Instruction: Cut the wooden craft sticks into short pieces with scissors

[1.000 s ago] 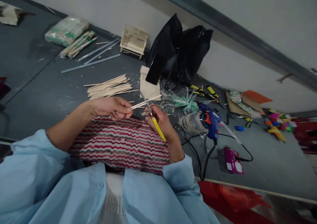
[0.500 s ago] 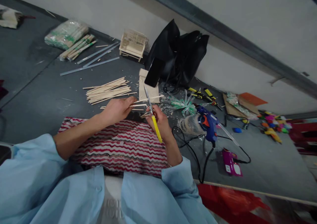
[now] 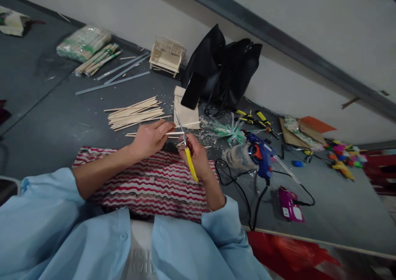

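Observation:
My left hand point(image 3: 151, 138) is closed, its fingertips pinching a thin wooden stick point(image 3: 192, 125) that points right over a beige sheet point(image 3: 188, 112). In my right hand point(image 3: 199, 158) is a pair of scissors with yellow handles point(image 3: 191, 165), blades pointing up and away and crossing the stick. I cannot tell whether the blades touch it. Beneath my hands lie a few more loose sticks, partly hidden. Just beyond my left hand is a pile of wooden sticks point(image 3: 136, 115). A red-and-white striped cloth point(image 3: 145, 185) lies under my forearms.
A phone point(image 3: 193, 91) leans by a black bag point(image 3: 225, 69). To the right are a blue glue gun point(image 3: 261, 154) with cables, a plastic bottle point(image 3: 238, 156) and a purple power strip point(image 3: 290, 205). Metal rulers point(image 3: 113, 83), wrapped sticks point(image 3: 83, 44) and a small wooden model point(image 3: 167, 55) stand behind.
The scissors and my right hand have shifted slightly left, the blades tilting more to the left. My left hand has moved a little right, and the stick's end has come slightly left.

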Available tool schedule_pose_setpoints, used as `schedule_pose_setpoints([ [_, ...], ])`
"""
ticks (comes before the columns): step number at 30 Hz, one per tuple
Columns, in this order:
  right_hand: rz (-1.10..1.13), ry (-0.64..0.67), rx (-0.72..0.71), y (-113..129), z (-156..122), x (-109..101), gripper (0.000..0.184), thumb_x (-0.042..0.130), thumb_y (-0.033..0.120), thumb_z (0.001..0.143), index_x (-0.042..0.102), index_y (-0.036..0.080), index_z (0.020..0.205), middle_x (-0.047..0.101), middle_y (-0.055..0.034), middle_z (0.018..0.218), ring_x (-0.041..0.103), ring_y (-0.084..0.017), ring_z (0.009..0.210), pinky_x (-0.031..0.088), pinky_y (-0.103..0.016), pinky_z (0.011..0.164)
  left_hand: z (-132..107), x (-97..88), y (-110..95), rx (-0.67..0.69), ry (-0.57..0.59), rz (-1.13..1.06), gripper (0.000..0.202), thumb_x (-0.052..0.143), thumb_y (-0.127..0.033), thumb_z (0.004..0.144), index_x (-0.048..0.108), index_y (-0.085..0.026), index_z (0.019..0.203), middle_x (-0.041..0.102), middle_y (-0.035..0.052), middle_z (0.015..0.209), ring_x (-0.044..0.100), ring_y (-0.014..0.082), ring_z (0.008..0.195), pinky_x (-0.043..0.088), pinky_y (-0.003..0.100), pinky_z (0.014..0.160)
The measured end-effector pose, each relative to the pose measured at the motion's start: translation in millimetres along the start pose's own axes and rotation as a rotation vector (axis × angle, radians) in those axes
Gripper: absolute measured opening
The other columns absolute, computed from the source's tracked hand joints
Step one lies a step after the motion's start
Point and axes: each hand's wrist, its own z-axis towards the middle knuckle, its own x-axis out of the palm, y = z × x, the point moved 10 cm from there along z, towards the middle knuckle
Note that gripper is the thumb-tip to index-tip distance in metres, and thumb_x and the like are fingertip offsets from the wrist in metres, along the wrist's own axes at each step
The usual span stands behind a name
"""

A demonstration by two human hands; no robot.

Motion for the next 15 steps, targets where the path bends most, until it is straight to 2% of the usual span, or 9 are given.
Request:
schedule_pose_setpoints([
  [6,0.012,-0.008,0.006,3.3,-3.4,1.0,0.027,0.052,0.023,0.079,0.055,0.021,0.105,0.051,0.0032,0.076,0.044,-0.012,0.063,0.039,-0.024,0.062,-2.7,-3.6,0.3,0.043,-0.028,-0.06,0.029,0.042,-0.017,0.09,0.063,-0.018,0.11,0.073,0.0096,0.1,0.069,0.0202,0.09,0.048,0.027,0.073],
  [12,0.033,-0.029,-0.02,4.6,-4.7,0.7,0.027,0.053,0.021,0.078,0.057,0.02,0.104,0.052,0.0028,0.077,0.044,-0.012,0.064,0.039,-0.023,0.064,-3.5,-7.6,-2.2,0.08,-0.075,-0.078,0.026,0.04,-0.021,0.095,0.064,-0.016,0.104,0.073,0.0073,0.091,0.068,0.017,0.079,0.045,0.024,0.066],
  [15,0.011,-0.037,-0.034,6.4,-6.6,-0.1,0.028,0.051,0.018,0.077,0.057,0.021,0.104,0.052,0.0029,0.076,0.044,-0.012,0.063,0.038,-0.023,0.062,-4.4,-8.1,-3.9,0.09,-0.091,-0.093,0.024,0.041,-0.022,0.096,0.063,-0.016,0.103,0.072,0.0062,0.087,0.067,0.0158,0.078,0.045,0.024,0.066],
])
